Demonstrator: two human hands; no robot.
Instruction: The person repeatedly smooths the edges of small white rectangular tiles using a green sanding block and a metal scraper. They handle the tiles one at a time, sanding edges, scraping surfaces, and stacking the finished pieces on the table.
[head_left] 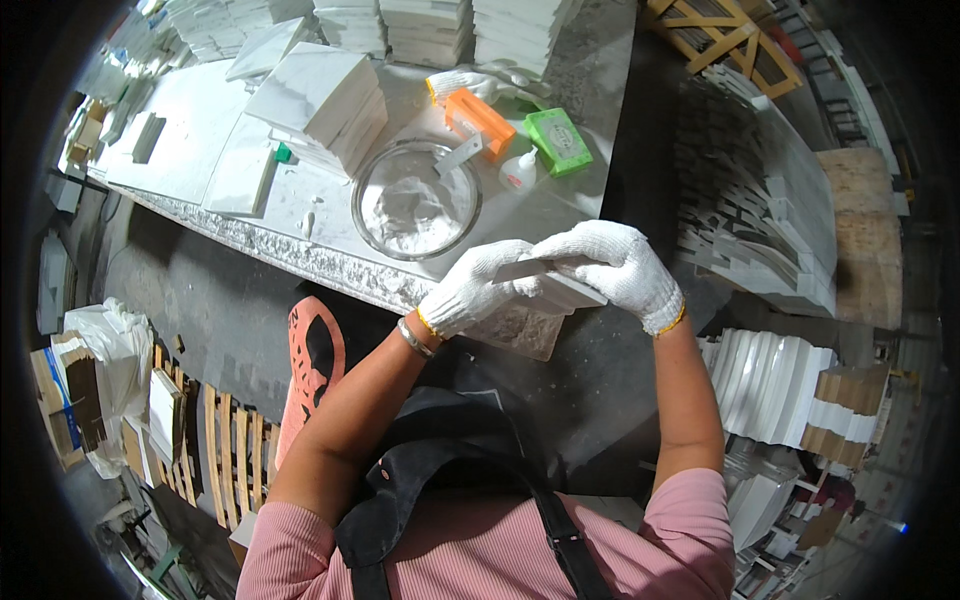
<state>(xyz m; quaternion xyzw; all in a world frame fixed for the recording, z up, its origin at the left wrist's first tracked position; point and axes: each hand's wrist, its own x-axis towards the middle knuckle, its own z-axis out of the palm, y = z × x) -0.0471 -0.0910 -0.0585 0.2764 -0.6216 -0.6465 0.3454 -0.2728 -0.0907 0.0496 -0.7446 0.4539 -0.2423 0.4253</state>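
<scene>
My left hand (472, 290), in a white knit glove, is closed on the left end of a pale stone tile (572, 291). On the other side, my right hand (622, 268), gloved the same way, grips the tile's far edge with its fingers over the top. The tile is tilted just off the table's front corner. A thin grey strip shows between the two hands; I cannot tell whether it belongs to the tile. Just beyond the hands stands a clear round bowl (360, 222) of white powder or paste, with a scraper (459, 157) at its rim.
On the stone-topped table (330, 240) are an orange box (478, 124), a green box (558, 141), a small white squeeze bottle (519, 172), spare gloves (480, 84) and stacked marble tiles (318, 98). More stone pieces (745, 200) are piled at the right. A wooden pallet (228, 440) lies at the left.
</scene>
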